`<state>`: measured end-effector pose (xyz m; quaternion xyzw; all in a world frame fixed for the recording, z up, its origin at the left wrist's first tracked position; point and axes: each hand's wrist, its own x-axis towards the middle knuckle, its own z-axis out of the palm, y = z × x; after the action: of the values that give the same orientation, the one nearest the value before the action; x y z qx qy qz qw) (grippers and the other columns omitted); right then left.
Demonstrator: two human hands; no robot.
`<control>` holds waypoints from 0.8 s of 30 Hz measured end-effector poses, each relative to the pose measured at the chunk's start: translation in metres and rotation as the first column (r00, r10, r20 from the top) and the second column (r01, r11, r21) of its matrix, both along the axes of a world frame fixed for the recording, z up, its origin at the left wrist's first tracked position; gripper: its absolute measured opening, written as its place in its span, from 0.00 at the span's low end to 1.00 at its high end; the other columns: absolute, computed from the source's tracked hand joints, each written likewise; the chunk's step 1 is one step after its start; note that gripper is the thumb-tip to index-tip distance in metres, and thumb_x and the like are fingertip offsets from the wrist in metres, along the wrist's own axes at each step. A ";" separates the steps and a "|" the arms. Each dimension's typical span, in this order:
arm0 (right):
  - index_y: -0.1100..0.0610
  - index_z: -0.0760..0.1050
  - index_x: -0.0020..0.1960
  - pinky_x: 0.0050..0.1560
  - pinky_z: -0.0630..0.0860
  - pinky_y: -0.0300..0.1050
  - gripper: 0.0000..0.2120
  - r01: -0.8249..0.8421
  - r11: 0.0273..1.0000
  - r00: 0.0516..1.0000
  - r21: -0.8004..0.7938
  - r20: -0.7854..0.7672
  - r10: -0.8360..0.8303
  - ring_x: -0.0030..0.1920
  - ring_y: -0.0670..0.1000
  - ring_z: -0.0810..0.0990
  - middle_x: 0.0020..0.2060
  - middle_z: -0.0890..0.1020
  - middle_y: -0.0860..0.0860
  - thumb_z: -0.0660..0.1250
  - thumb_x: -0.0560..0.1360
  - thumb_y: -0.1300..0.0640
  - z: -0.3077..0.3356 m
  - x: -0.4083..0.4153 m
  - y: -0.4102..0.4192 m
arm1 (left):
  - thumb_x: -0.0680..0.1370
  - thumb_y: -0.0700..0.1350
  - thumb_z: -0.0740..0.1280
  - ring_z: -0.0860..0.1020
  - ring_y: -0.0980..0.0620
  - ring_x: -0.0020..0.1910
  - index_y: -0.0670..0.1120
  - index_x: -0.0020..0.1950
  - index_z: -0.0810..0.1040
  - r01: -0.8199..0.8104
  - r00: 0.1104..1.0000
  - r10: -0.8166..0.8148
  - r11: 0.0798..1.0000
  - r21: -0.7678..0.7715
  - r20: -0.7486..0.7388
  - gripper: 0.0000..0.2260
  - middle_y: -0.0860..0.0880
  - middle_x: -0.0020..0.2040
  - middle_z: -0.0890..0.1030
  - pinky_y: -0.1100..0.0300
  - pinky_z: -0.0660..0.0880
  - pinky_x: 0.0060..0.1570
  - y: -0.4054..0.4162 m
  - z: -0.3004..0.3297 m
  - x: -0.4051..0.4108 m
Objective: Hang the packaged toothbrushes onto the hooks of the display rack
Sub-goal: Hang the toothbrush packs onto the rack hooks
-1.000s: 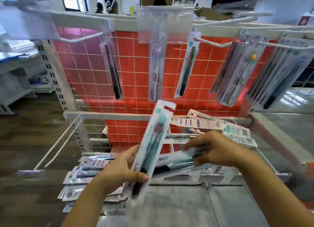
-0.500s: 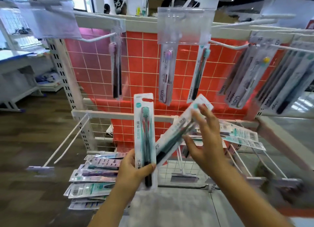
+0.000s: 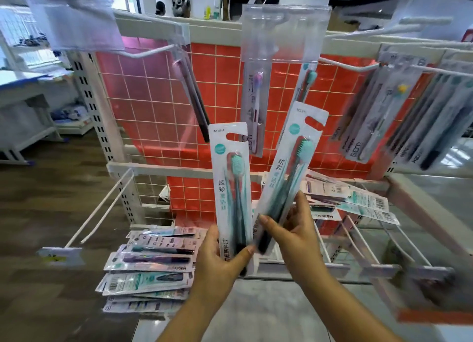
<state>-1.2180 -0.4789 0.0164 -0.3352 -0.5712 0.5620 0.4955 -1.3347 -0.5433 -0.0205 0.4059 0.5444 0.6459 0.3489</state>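
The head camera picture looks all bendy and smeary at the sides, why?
Head view: the wide-angle lens bends straight parts, so the rack's upright post leans. The edges are smeared by blur, like the hanging packs at right and the clear tag at top left. The middle is sharper: the upright pack in the left hand and the tilted pack in the right hand show readable print.

The white card toothbrush pack on the left [image 3: 231, 188] carries a mint round badge, teal and dark lettering, and a brush with a mint head and black handle. The tilted white pack on the right [image 3: 286, 177] shows the same mint head and teal handle lines. Behind them, the display rack's back panel of glossy red-orange squares [image 3: 153, 116] is crossed by a pale wire grid. The near-left stack of flat packs [image 3: 151, 267] mixes white, teal and purple. The far-left floor of dark brown wood planks [image 3: 51, 200] is streaked.
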 end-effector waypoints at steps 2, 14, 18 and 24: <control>0.49 0.66 0.63 0.56 0.78 0.48 0.27 0.019 1.000 0.999 -0.002 0.026 -0.018 0.57 0.50 0.80 0.57 0.79 0.53 0.68 0.71 0.71 -0.001 0.005 0.004 | 0.63 0.43 0.75 0.82 0.55 0.48 0.51 0.53 0.74 0.026 0.999 -0.026 1.000 0.005 -0.028 0.20 0.52 0.46 0.84 0.62 0.78 0.47 0.000 0.002 -0.006; 0.45 0.65 0.65 0.56 0.78 0.46 0.30 0.010 1.000 0.986 -0.025 0.169 -0.005 0.59 0.49 0.78 0.59 0.78 0.50 0.68 0.71 0.70 -0.020 0.015 0.010 | 0.62 0.42 0.75 0.82 0.49 0.52 0.48 0.57 0.74 0.085 0.992 -0.081 0.996 -0.038 0.101 0.24 0.47 0.51 0.83 0.49 0.77 0.55 0.006 0.010 -0.023; 0.48 0.63 0.68 0.57 0.77 0.47 0.31 0.023 0.999 0.983 -0.035 0.184 -0.016 0.60 0.49 0.77 0.60 0.77 0.49 0.68 0.71 0.70 -0.021 0.017 0.013 | 0.65 0.37 0.74 0.82 0.49 0.51 0.48 0.57 0.74 0.087 0.990 -0.081 0.995 -0.050 0.118 0.22 0.47 0.50 0.84 0.54 0.79 0.51 0.010 0.010 -0.021; 0.43 0.62 0.60 0.57 0.73 0.36 0.27 0.035 0.999 0.978 0.019 0.203 -0.038 0.52 0.34 0.74 0.52 0.71 0.34 0.66 0.73 0.70 -0.002 0.015 0.022 | 0.66 0.35 0.73 0.81 0.48 0.52 0.47 0.58 0.73 0.077 0.991 -0.074 0.997 -0.027 0.108 0.22 0.44 0.52 0.83 0.51 0.78 0.53 0.023 0.022 -0.022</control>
<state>-1.2027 -0.4565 0.0143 -0.3975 -0.6168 0.5114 0.4472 -1.3562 -0.5207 0.0012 0.3857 0.5190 0.6445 0.4080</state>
